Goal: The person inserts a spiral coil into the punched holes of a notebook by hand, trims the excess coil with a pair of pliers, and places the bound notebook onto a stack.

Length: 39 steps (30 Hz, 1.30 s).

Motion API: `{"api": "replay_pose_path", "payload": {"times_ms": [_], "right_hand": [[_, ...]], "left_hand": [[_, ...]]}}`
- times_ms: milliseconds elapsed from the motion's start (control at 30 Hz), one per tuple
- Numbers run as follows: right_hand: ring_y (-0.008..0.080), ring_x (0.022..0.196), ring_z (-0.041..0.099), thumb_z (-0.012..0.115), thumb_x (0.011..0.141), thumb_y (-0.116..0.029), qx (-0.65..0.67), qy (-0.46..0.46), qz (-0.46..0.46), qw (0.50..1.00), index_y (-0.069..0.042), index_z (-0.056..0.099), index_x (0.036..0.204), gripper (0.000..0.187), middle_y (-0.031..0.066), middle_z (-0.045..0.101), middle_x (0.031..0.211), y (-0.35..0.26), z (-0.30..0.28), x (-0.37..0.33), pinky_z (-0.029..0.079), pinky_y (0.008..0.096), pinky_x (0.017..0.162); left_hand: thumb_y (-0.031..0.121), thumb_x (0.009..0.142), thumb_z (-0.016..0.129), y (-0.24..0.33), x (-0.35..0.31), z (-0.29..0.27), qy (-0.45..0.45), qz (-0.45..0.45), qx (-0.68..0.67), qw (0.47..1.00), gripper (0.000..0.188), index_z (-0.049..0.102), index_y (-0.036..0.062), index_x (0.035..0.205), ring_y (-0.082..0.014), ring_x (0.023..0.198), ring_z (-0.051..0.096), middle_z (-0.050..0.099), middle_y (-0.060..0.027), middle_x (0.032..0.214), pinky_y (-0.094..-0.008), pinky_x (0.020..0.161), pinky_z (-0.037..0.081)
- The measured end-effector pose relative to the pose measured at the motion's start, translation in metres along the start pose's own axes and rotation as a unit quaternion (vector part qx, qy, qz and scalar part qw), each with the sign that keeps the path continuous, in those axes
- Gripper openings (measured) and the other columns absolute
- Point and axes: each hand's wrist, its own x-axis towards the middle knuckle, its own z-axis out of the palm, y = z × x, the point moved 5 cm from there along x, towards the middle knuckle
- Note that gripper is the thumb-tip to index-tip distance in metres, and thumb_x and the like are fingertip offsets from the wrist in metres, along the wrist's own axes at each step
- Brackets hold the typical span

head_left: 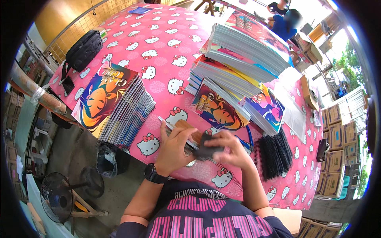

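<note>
- Fingers of both hands meet over one unbound notebook [186,135] at the near edge of the table [166,43]: left hand [174,148] lies flat on it with fingers pressed together, right hand [230,148] pinches a black spiral coil [206,147] against the notebook's edge.
- Notebook in hand: brown cover up, lying near the table's near edge, between the two piles; coil seems only partly threaded, so binding of this one is judged under way, not finished.
- Left pile [119,105]: bright-covered notebooks fanned with spirals showing, judged already bound.
- Far stacks [242,51]: many notebooks, pages loose-edged, judged not yet bound; the larger share.
- Loose black coils [274,152]: a bundle at right, near the right hand.
- Black bag [83,49]: far left on the pink cat-print cloth.
- Fan [59,194]: on the floor, near left.
</note>
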Motion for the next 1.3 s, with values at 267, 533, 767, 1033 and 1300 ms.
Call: {"api": "replay_pose_path", "payload": {"times_ms": [267,533,767,1033,1300], "right_hand": [[0.0285,0.096,0.057,0.072,0.075,-0.046,-0.003,0.006,0.02,1.0,-0.006,0.071,0.107,0.051,0.0149,0.061,0.1,0.008,0.005,0.012,0.043,0.0395,0.087],[0.0275,0.095,0.057,0.073,0.076,-0.041,-0.112,0.061,0.084,0.988,-0.008,0.071,0.107,0.045,0.0133,0.06,0.099,0.025,-0.004,0.024,0.044,0.0376,0.086],[0.0257,0.096,0.057,0.069,0.079,-0.047,0.015,0.005,0.066,0.998,-0.005,0.071,0.107,0.051,0.0135,0.063,0.099,0.031,0.01,0.027,0.042,0.0384,0.09],[0.0277,0.099,0.057,0.068,0.08,-0.044,-0.035,0.032,0.071,0.996,-0.004,0.071,0.105,0.047,0.0196,0.063,0.101,0.032,0.003,0.046,0.042,0.0372,0.091],[0.0176,0.088,0.058,0.068,0.084,-0.036,0.205,0.016,0.06,0.977,0.004,0.067,0.101,0.044,0.0112,0.064,0.093,0.038,0.02,0.045,0.044,0.0301,0.078]], "left_hand": [[0.026,0.058,0.089,-0.064,-0.021,-0.008,0.229,-0.1,-0.198,0.948,0.111,0.023,-0.0012,0.144,-0.0299,0.135,0.032,0.037,-0.0189,0.142,-0.0426,0.112,0.025],[-0.003,0.075,0.075,-0.076,-0.017,0.001,0.218,-0.161,-0.448,0.852,0.07,0.043,0.001,0.138,-0.0181,0.119,0.05,0.053,-0.0093,0.127,-0.0339,0.105,0.037],[-0.006,0.081,0.067,-0.09,-0.028,0.01,0.213,-0.171,-0.484,0.831,0.051,0.056,0.0049,0.13,-0.0102,0.103,0.054,0.058,-0.0012,0.111,-0.0234,0.092,0.041],[0.002,0.088,0.064,-0.09,-0.026,0.001,0.22,-0.203,-0.345,0.89,0.035,0.063,0.0064,0.123,-0.0054,0.085,0.049,0.057,0.0032,0.094,-0.0196,0.076,0.04],[0.006,0.09,0.063,-0.083,-0.023,-0.002,0.228,-0.194,-0.364,0.882,0.031,0.064,0.0061,0.12,-0.0064,0.08,0.048,0.057,0.0018,0.09,-0.0202,0.071,0.039]]}}
